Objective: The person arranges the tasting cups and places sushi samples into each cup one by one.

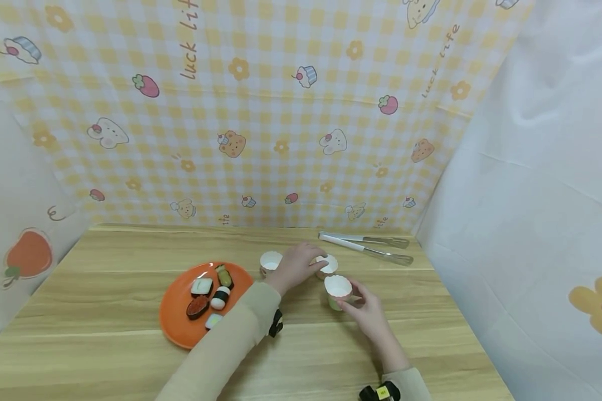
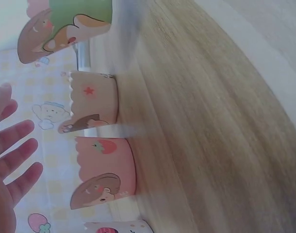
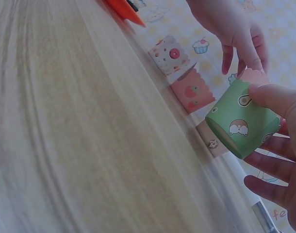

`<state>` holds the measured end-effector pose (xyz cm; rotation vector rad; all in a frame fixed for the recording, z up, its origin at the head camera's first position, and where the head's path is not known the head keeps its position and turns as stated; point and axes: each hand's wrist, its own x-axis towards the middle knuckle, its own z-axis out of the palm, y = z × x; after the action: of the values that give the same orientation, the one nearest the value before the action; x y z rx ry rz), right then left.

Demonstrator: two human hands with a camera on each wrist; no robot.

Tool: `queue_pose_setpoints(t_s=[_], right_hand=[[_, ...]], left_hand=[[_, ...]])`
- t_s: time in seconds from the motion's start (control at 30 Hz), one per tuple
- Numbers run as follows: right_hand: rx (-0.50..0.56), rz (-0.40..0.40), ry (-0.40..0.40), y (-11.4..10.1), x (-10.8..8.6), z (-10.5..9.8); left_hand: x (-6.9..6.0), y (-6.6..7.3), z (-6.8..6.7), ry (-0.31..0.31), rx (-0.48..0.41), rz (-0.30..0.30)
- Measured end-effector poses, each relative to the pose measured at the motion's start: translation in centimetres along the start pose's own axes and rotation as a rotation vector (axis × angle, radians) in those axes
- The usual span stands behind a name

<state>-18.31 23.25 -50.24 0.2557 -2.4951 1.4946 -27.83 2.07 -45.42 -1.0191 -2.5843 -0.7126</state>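
My right hand (image 1: 368,312) pinches a green paper baking cup (image 3: 242,119) between thumb and fingers. Part of its underside shows in the right wrist view, so it is tilted or raised. My left hand (image 1: 298,266) reaches over the other cups with fingers extended, holding nothing; in the left wrist view its spread fingers (image 2: 22,155) are apart from the cups. Beneath them, a beige cup (image 2: 94,99), a pink cup (image 2: 109,167) and a white patterned cup (image 3: 168,54) stand in a row. From the head, the left hand hides the pink cup.
An orange plate (image 1: 173,317) with several sushi pieces (image 1: 198,307) lies to the left, partly under the left sleeve (image 1: 236,340). Tongs with white handles (image 1: 341,241) rest at the back right of the wooden table (image 1: 301,367). A checked cloth (image 1: 281,111) hangs behind.
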Motion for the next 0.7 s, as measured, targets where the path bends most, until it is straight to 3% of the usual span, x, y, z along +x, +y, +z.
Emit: queue_pose_setpoints(t_s=[0.27, 0.7], right_hand=[[0.012, 0.006, -0.002, -0.3, 0.0, -0.2], [-0.014, -0.031, 0.001, -0.4, 0.0, -0.2]], left_hand=[[-0.6, 0.9, -0.7, 0.029, -0.046, 0.044], [-1.4, 1.8, -1.6, -0.032, -0.121, 0.035]])
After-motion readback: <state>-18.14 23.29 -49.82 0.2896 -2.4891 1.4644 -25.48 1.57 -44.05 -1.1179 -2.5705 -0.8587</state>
